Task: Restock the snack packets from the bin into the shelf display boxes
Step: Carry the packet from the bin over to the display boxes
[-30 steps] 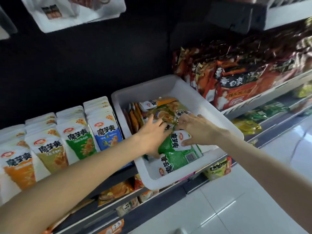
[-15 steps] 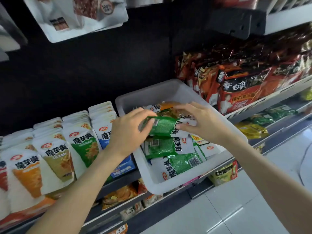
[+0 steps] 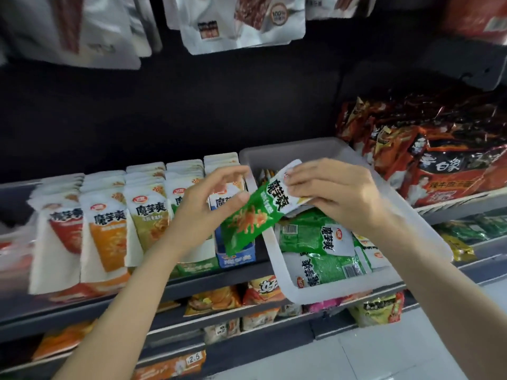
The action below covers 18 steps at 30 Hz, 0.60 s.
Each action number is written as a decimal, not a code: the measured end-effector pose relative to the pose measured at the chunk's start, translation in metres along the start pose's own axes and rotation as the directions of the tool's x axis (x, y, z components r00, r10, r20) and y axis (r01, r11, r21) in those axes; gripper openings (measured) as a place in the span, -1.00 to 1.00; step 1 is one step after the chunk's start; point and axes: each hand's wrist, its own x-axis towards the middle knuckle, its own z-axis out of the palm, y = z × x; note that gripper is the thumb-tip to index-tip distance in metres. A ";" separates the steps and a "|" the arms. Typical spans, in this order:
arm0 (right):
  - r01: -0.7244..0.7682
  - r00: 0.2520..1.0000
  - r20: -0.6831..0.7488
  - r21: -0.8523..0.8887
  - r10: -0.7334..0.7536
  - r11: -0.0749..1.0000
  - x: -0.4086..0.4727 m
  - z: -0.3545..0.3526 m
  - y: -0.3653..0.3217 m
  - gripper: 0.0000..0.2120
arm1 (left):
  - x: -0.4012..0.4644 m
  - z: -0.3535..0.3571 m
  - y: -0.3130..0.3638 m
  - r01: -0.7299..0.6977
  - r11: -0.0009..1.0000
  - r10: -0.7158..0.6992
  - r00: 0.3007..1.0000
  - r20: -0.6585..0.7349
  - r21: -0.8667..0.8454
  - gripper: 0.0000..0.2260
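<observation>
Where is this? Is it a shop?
Most likely a small shop's snack aisle. Shelves hold rows of snack packets standing in display boxes, a price tag reading 2.5 sits on a lower shelf edge, and more pouches hang above.

A dark back panel (image 3: 192, 113) stands behind the grey shelving (image 3: 192, 286). Below to the right lies a pale tiled floor (image 3: 370, 357). White pouches (image 3: 241, 20) hang overhead.
</observation>
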 end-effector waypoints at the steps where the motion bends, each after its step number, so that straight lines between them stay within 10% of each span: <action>1: 0.024 1.000 0.014 0.018 -0.024 1.000 0.004 0.007 -0.001 -0.89 | 0.000 -0.004 0.002 0.087 0.994 -0.083 0.995 0.062 -0.060 -0.65; 6: 0.059 0.995 0.086 -0.022 -0.057 0.998 0.024 0.039 -0.001 -0.85 | -0.008 -0.020 -0.006 0.235 0.968 -0.240 0.970 -0.047 -0.093 -0.66; 12: -0.437 0.883 0.280 0.199 0.376 0.877 0.055 0.074 -0.007 -0.68 | -0.021 -0.036 -0.033 0.171 0.980 -0.117 0.908 -0.402 0.103 -0.76; 18: -0.435 0.886 0.242 0.145 0.394 0.889 0.079 0.112 -0.012 -0.77 | -0.028 -0.040 -0.059 0.233 0.961 -0.124 0.845 -0.520 0.150 -0.74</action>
